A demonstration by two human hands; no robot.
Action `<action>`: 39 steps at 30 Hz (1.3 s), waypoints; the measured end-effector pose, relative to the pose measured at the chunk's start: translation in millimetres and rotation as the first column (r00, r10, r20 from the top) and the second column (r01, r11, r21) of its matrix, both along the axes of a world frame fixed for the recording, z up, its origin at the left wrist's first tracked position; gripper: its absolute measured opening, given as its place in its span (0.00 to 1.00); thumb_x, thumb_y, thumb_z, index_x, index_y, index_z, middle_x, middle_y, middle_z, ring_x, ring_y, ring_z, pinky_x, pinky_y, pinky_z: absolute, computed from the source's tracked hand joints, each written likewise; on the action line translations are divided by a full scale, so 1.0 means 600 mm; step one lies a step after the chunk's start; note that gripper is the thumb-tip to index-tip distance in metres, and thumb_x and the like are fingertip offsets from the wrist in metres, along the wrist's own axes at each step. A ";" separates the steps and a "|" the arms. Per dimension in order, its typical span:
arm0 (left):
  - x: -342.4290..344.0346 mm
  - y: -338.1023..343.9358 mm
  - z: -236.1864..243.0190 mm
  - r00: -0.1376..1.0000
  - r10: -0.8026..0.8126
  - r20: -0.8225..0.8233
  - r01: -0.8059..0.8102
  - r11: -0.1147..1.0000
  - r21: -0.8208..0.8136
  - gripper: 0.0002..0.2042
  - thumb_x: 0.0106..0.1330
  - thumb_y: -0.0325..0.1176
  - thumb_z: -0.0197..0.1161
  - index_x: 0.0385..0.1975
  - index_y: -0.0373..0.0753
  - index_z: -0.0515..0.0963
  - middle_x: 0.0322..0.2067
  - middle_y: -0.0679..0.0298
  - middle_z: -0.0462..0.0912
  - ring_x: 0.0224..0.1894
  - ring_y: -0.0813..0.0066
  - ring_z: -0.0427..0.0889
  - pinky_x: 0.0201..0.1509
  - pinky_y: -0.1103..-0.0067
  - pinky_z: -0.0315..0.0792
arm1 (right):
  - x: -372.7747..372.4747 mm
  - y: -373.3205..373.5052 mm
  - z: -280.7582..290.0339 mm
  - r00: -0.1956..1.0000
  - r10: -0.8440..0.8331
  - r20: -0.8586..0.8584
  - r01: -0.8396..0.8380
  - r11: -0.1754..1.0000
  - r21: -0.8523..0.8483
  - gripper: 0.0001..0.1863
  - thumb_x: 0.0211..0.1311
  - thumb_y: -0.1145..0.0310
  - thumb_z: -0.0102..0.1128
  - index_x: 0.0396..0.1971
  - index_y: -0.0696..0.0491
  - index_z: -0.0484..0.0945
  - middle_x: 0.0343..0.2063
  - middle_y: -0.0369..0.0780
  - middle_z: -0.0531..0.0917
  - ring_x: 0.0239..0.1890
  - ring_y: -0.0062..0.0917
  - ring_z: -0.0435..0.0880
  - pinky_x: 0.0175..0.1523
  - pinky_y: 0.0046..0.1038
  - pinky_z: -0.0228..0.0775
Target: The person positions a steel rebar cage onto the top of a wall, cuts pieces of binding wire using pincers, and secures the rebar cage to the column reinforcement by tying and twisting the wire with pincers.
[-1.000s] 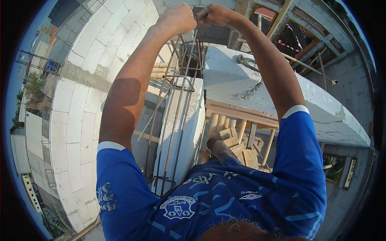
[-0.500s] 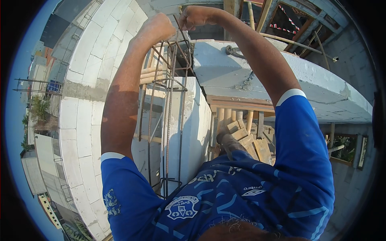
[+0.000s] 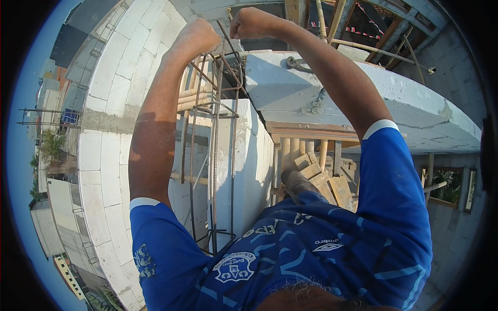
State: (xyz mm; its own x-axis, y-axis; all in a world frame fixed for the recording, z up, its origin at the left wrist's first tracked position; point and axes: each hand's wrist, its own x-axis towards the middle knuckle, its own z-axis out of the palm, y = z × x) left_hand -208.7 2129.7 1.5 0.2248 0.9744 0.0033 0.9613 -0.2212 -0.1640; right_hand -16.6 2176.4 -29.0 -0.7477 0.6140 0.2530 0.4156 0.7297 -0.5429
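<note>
Both my arms reach forward over an upright steel rebar cage (image 3: 214,155) made of rusty bars tied with bent stirrups. My left hand (image 3: 199,37) is closed at the top of the cage, its knuckles up and steel directly below; what the fingers grip is hidden. To its right, my right hand (image 3: 254,23) is a closed fist, and its contents cannot be seen. Between the two hands a tilted steel bar (image 3: 226,37) sticks up, its tip close to both.
A white block wall (image 3: 98,171) curves along the left, above lower buildings. A pale concrete beam (image 3: 363,98) runs rightward from the cage. Stacked wood pieces (image 3: 324,179) lie below, beside my leg. Bamboo poles (image 3: 384,53) cross the far right. A metal loop (image 3: 298,65) rests on the beam.
My hands have drawn slightly apart, the left one shifting a little left. The tilted bar's tip leans further left, and a gap shows between it and my right fist.
</note>
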 end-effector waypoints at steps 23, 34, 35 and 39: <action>0.011 -0.044 0.034 0.942 -0.284 0.180 0.290 0.957 -0.011 0.07 0.47 0.29 0.58 0.13 0.32 0.76 0.11 0.63 0.72 0.12 0.75 0.65 0.16 0.75 0.61 | -0.006 -0.024 -0.002 0.977 -0.195 0.086 0.175 0.965 0.196 0.09 0.48 0.70 0.62 0.29 0.55 0.86 0.27 0.47 0.85 0.33 0.40 0.85 0.43 0.36 0.75; 0.031 -0.072 0.049 0.900 0.063 0.430 -0.047 0.998 -0.048 0.11 0.47 0.29 0.58 0.25 0.29 0.84 0.13 0.61 0.76 0.14 0.76 0.73 0.18 0.78 0.69 | -0.009 -0.030 -0.013 0.966 -0.256 0.030 0.252 0.963 0.095 0.11 0.46 0.70 0.61 0.29 0.59 0.85 0.27 0.49 0.85 0.32 0.40 0.85 0.44 0.35 0.75; 0.032 -0.075 0.051 0.916 0.043 0.398 -0.035 0.999 -0.027 0.10 0.48 0.28 0.58 0.25 0.29 0.83 0.13 0.61 0.77 0.15 0.75 0.76 0.19 0.79 0.70 | -0.008 -0.032 -0.013 0.965 -0.261 0.018 0.260 0.965 0.037 0.11 0.46 0.71 0.61 0.29 0.59 0.85 0.26 0.49 0.85 0.31 0.39 0.85 0.44 0.34 0.75; 0.014 -0.062 0.046 0.951 -0.153 0.269 0.170 0.985 -0.040 0.09 0.49 0.27 0.57 0.24 0.29 0.83 0.15 0.59 0.78 0.17 0.76 0.79 0.20 0.79 0.72 | -0.001 -0.018 -0.033 0.984 -0.173 -0.029 0.175 0.981 0.079 0.10 0.46 0.73 0.61 0.28 0.61 0.85 0.23 0.46 0.84 0.27 0.32 0.83 0.37 0.31 0.74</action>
State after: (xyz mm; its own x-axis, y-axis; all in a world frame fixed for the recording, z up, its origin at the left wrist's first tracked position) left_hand -200.6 2092.7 29.3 0.3786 0.9252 0.0251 0.9189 -0.3790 0.1094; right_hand -17.3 2165.5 -48.8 -0.6247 0.7112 0.3223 0.5286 0.6890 -0.4959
